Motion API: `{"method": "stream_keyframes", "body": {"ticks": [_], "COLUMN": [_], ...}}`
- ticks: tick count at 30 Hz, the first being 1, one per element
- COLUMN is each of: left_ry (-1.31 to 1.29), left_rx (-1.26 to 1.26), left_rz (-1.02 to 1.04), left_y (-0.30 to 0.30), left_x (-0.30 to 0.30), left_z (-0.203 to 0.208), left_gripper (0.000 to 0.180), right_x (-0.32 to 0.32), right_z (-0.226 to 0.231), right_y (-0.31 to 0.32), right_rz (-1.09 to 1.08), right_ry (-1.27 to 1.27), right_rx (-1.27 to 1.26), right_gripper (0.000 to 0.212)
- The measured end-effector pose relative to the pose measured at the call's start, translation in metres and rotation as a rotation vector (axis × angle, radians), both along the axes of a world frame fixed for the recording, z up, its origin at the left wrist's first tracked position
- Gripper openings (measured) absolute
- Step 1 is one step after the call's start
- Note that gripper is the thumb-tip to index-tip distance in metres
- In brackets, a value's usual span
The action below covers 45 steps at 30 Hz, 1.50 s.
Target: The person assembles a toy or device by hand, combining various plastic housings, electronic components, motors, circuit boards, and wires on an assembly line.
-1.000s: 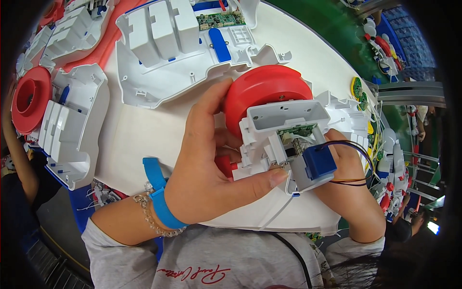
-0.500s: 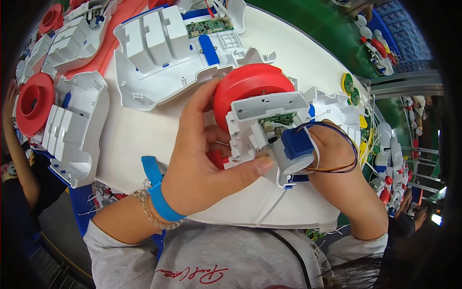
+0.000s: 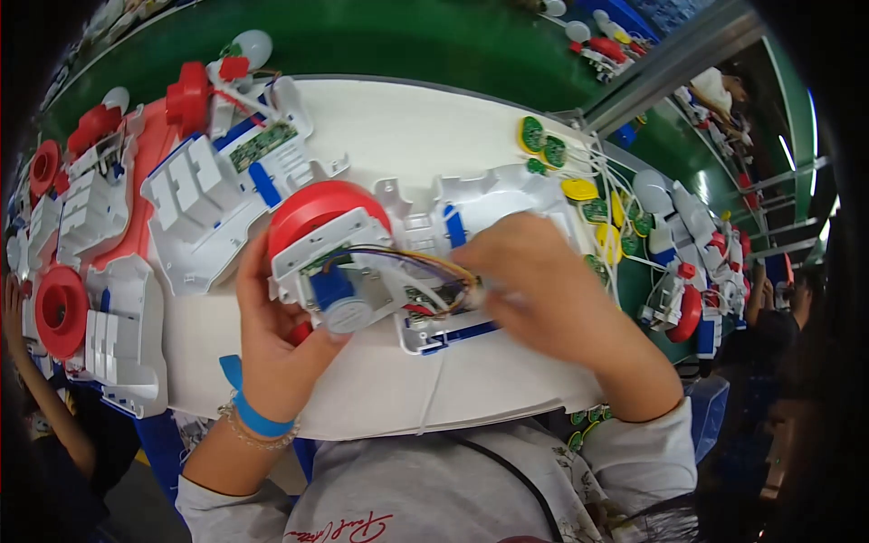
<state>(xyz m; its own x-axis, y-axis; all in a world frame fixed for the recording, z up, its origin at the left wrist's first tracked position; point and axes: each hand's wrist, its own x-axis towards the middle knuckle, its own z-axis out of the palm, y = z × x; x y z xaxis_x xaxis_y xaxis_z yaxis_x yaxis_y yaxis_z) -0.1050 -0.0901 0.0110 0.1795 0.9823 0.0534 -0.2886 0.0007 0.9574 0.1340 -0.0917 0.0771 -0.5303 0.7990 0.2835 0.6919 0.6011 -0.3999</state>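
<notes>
My left hand [image 3: 281, 353] is wrapped round a plastic assembly with a round red part [image 3: 330, 206] and a white bracket [image 3: 367, 226]. A small silver motor [image 3: 348, 316] with a blue cap sits on the assembly, near my left thumb. From it, several coloured wires [image 3: 407, 256] arch right to my right hand [image 3: 534, 285], whose fingers are pinched on their end. Motion blurs that hand, and the wire tips are partly hidden. Below the wires and right hand lies an open white housing [image 3: 507, 195] with a blue tab [image 3: 453, 226], resting on the white table [image 3: 362, 398].
To the left stand more white housings [image 3: 204, 240] and a red funnel-like part [image 3: 62, 312]. Green and yellow round boards [image 3: 579, 190] with white cables lie at the right edge. Another person's arm [image 3: 50, 389] shows at far left.
The view has shifted. My right hand has come off the motor side and moved right, drawing the wires out with it. My left hand still holds the red and white assembly.
</notes>
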Motion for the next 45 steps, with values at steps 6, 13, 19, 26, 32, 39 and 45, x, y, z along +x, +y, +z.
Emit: {"method": "stream_keyframes", "body": {"ticks": [6,13,19,26,32,39,45], "left_ry": [0.038,0.061,0.056,0.067,0.04,0.014,0.005], "left_rx": [0.011,0.036,-0.026,-0.025,-0.011,0.015,0.036], "left_rz": [-0.004,0.038,0.025,0.022,0.018,-0.013,0.007], "left_y": [0.001,0.001,0.003,0.001,-0.001,0.002,0.002], "left_x": [0.004,0.006,0.003,0.004,0.002,0.003,0.0], "left_z": [0.003,0.007,0.007,0.009,0.011,0.008,0.004], "left_gripper": [0.087,0.084,0.084,0.083,0.084,0.086,0.086], "right_x": [0.15,0.181,0.164,0.142,0.14,0.041,-0.021], "right_z": [-0.004,-0.018,0.003,0.037,0.093,0.091,0.045], "right_y": [0.021,0.021,-0.006,-0.001,-0.02,-0.03,-0.01], "right_rz": [-0.975,-1.054,-0.557,-0.235,-0.112,0.031,0.118], "right_ry": [-0.271,0.032,1.131,1.3,1.18,0.057,-0.603], "right_rx": [0.096,-0.032,-0.211,-0.059,0.214,0.12,0.143], "right_gripper": [0.019,0.024,0.028,0.042,0.039,0.016,0.007]}}
